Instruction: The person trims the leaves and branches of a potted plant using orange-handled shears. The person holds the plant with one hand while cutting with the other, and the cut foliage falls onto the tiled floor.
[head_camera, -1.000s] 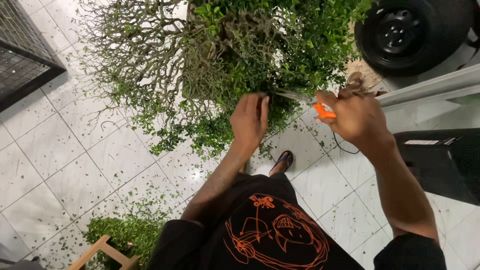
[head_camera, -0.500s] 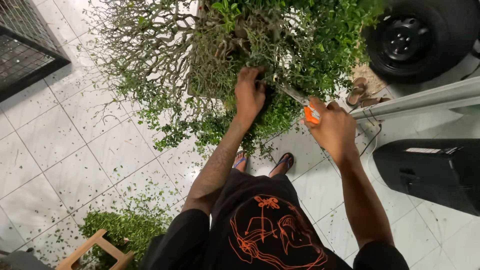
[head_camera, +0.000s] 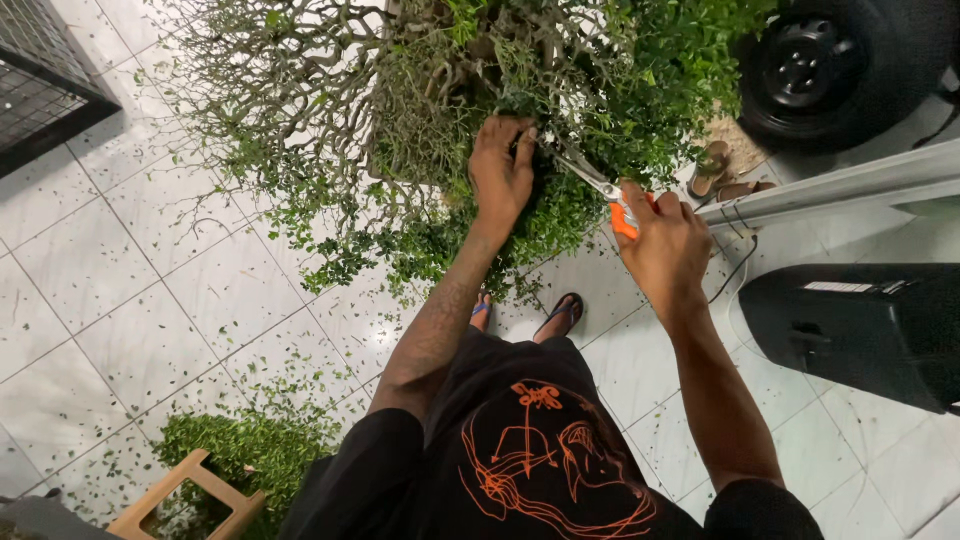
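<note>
- My left hand (head_camera: 500, 175) is pinching a clump of twigs in the leafy shrub (head_camera: 480, 110) filling the upper middle of the frame.
- My right hand (head_camera: 665, 245) is curling tight round the orange-handled shears (head_camera: 590, 185), blades reaching toward the pinched twigs.
- I am judging it best to keep my left fingers clear of the blade tips and cut small.
- At lower left, a wooden crate (head_camera: 185, 495) is holding green clippings; more are littering the tiled floor (head_camera: 120, 300).
</note>
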